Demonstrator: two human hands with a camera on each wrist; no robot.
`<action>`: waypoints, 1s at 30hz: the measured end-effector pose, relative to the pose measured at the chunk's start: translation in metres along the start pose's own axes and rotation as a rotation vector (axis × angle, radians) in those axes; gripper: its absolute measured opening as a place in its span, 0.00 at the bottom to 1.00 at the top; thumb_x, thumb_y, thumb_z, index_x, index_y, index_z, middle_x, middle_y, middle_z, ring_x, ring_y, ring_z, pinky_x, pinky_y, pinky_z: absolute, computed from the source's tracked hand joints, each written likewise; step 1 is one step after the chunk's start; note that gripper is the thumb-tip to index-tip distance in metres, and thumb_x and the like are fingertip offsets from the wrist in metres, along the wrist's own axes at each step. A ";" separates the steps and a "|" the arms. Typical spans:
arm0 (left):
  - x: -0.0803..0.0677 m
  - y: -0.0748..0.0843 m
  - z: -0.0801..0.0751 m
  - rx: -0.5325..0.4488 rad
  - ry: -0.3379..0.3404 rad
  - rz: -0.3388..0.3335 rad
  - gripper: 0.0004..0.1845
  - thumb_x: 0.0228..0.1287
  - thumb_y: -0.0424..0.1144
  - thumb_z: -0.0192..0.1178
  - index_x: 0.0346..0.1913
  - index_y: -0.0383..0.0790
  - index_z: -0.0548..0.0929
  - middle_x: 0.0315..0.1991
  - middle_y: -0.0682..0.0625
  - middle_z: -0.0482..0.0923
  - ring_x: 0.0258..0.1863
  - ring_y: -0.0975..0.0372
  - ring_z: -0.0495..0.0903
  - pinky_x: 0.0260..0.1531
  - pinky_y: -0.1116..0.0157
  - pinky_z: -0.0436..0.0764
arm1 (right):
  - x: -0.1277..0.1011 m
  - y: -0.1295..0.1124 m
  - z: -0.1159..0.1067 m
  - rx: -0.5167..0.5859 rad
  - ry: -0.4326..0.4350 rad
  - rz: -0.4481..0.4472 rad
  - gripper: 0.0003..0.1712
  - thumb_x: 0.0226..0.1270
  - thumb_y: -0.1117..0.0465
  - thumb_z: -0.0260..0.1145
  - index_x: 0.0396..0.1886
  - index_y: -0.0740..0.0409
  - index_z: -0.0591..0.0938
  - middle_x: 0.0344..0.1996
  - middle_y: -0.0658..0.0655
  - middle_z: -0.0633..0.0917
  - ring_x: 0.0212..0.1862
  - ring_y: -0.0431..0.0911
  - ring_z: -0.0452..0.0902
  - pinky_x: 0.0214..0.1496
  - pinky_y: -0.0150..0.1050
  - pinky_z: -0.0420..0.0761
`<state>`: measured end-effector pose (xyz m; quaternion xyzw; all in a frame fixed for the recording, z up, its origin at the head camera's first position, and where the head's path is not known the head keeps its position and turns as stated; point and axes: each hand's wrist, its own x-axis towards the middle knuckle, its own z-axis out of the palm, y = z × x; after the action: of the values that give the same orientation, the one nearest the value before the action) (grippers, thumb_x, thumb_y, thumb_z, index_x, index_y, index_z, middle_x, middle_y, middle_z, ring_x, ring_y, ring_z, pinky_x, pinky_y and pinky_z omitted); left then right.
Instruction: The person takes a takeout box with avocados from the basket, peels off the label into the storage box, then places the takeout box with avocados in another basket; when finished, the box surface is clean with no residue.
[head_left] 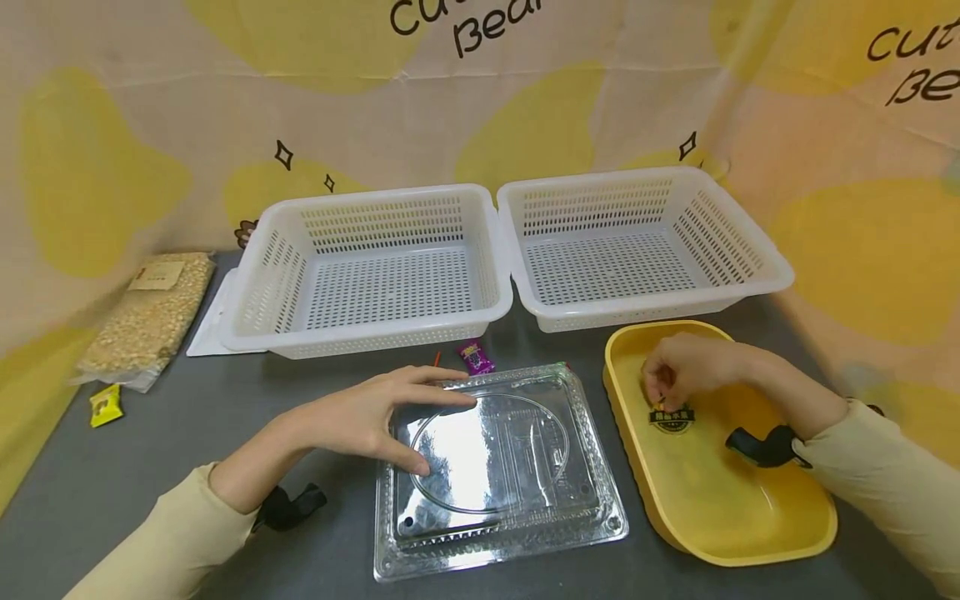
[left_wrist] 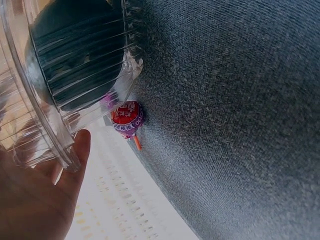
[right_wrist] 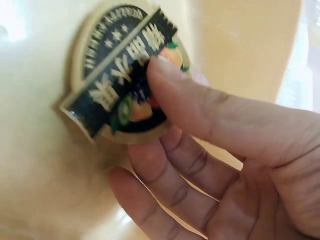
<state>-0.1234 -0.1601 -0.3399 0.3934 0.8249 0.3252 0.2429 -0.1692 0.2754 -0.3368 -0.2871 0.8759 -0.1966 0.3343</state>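
Note:
A clear plastic clamshell box (head_left: 510, 467) lies on the dark table in front of me. My left hand (head_left: 367, 421) is spread over its left part, fingers fairly straight; in the left wrist view that hand (left_wrist: 42, 200) touches the box's edge. In the yellow tub (head_left: 720, 533), my right hand (head_left: 693, 367) pinches an oval black-and-gold label (head_left: 671, 419) between thumb and fingers. Close up in the right wrist view, the label (right_wrist: 120, 75) carries printed fruit and white characters. A red and purple wrapped lollipop (left_wrist: 127, 119) lies beyond the box.
Two white perforated baskets, a left basket (head_left: 390, 333) and a right basket (head_left: 652, 304), stand side by side at the back. A purple-wrapped candy (head_left: 476, 357) lies before them. At far left are a bag of grains (head_left: 153, 312) and a yellow packet (head_left: 106, 406).

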 end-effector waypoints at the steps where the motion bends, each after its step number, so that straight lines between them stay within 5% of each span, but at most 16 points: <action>1: 0.000 0.000 0.000 0.001 0.000 0.000 0.40 0.52 0.54 0.73 0.70 0.67 0.70 0.78 0.52 0.56 0.77 0.46 0.55 0.66 0.31 0.61 | 0.001 0.000 0.001 -0.016 0.011 -0.001 0.10 0.48 0.69 0.74 0.25 0.50 0.84 0.20 0.44 0.78 0.25 0.34 0.68 0.28 0.28 0.71; 13: -0.001 0.002 0.000 0.004 0.000 -0.001 0.40 0.52 0.55 0.73 0.70 0.67 0.70 0.78 0.53 0.56 0.77 0.47 0.56 0.66 0.32 0.61 | 0.003 0.005 0.011 -0.164 0.180 0.082 0.14 0.51 0.60 0.77 0.24 0.48 0.77 0.19 0.43 0.74 0.24 0.37 0.67 0.27 0.29 0.67; 23: -0.002 0.003 -0.002 0.024 0.011 0.032 0.41 0.52 0.54 0.72 0.71 0.65 0.69 0.78 0.48 0.56 0.76 0.45 0.57 0.65 0.32 0.63 | -0.007 0.000 0.019 -0.135 0.109 0.059 0.19 0.39 0.61 0.82 0.19 0.48 0.75 0.17 0.40 0.73 0.22 0.33 0.66 0.25 0.27 0.66; 30: -0.004 -0.002 -0.001 0.011 0.047 0.048 0.44 0.52 0.51 0.72 0.73 0.64 0.65 0.78 0.45 0.56 0.76 0.43 0.58 0.62 0.31 0.66 | -0.013 0.005 0.017 -0.161 0.109 0.007 0.20 0.35 0.72 0.77 0.20 0.49 0.75 0.18 0.41 0.71 0.23 0.32 0.64 0.27 0.27 0.64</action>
<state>-0.1231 -0.1653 -0.3401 0.4066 0.8226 0.3354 0.2133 -0.1510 0.2854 -0.3454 -0.2989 0.9067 -0.1399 0.2625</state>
